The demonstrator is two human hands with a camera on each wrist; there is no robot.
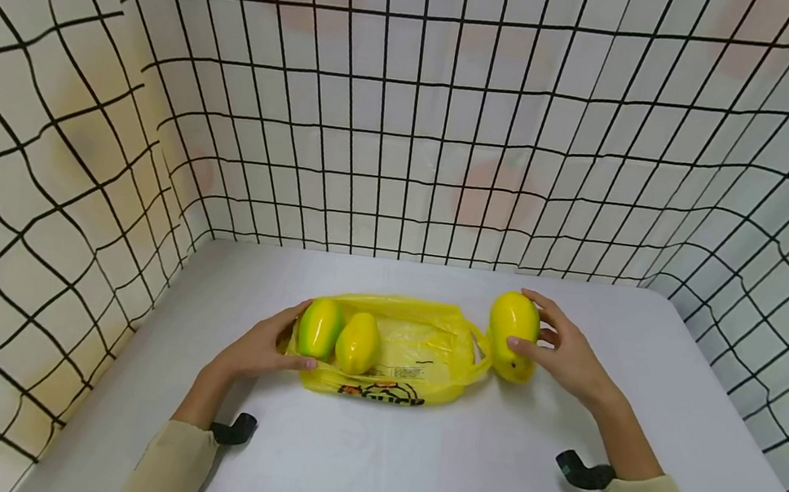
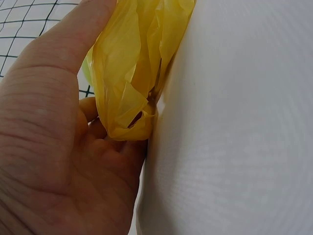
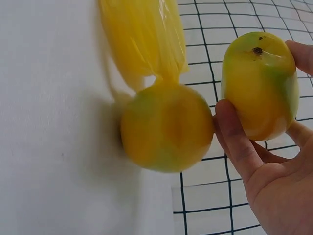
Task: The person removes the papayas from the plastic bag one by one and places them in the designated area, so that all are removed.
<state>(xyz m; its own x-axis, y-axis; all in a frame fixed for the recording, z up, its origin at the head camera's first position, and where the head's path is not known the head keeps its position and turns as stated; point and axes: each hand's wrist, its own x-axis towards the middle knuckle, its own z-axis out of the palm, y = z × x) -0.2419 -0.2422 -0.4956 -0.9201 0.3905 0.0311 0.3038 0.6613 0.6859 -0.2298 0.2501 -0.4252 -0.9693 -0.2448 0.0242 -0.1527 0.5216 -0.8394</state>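
Observation:
A yellow plastic bag lies spread on the table, its loop handle towards the right. At its left end sit a green-yellow mango and a yellower mango, side by side. My left hand grips that end of the bag, thumb in front and fingers behind. To the right of the bag, my right hand holds a mango between thumb and fingers, raised off the table. Another mango rests on the table beside the bag's handle, below the held one.
A white cloth covers the table. Black wire grid panels stand along the back and both sides, with pale sheeting behind them. Black wrist devices sit at both sleeve cuffs.

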